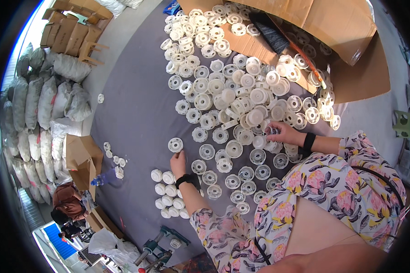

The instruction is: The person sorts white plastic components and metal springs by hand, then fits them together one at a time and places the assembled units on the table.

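Note:
My left hand (178,164) is closed around the near edge of a round white plastic wheel-shaped part (175,144), held up over the grey table. Closed fingers of my right hand (285,133) reach into the right side of a heap of similar white parts (258,96). At those fingertips is a small dark-looking piece whose kind I cannot make out. Between my arms, several translucent round parts (248,187) lie loosely spread. Left of my left wrist, white round pieces (167,200) stand in close rows.
An open cardboard box (362,77) lies at the far right, with a black-bristled brush (269,34) beside it. A green hand press (161,240) stands at the near left edge. Leftward are a bottle (107,177), another carton (83,160), stacked sacks (48,98) and a person (69,202).

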Tool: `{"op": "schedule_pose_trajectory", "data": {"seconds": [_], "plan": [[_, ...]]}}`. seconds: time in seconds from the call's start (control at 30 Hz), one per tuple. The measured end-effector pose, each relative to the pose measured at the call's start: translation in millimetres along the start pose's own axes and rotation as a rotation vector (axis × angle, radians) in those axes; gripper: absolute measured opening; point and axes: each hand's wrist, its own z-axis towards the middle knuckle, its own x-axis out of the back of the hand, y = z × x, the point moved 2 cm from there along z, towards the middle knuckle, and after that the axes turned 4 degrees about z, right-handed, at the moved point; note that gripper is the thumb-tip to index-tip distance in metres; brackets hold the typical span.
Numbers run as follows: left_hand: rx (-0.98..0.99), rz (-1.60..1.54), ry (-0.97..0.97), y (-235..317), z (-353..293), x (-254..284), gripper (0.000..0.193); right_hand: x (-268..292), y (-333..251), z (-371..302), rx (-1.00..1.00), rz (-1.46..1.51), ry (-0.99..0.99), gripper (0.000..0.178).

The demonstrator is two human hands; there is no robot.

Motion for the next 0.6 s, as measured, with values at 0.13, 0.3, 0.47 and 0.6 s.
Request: {"op": "schedule_pose_trajectory", "data": {"seconds": [0.13, 0.3, 0.47, 0.6], "plan": [[0.085, 0.502, 0.210, 5, -12, 8, 0.035, 4, 3, -4, -0.029, -0.013, 0.036, 0.032], [-0.253, 0.001, 0.458, 3, 8, 19, 0.028, -2, 10, -6, -0.034, -0.070, 0.045, 0.033], [0.007, -0.535, 0.176, -13, 23, -1, 0.035, -5, 9, -7, -0.011, -0.022, 0.031, 0.030], [0.176, -0.901, 0.187, -27, 27, -5, 0.032, -2, 12, -9, -0.053, 0.007, 0.041, 0.030]]}}
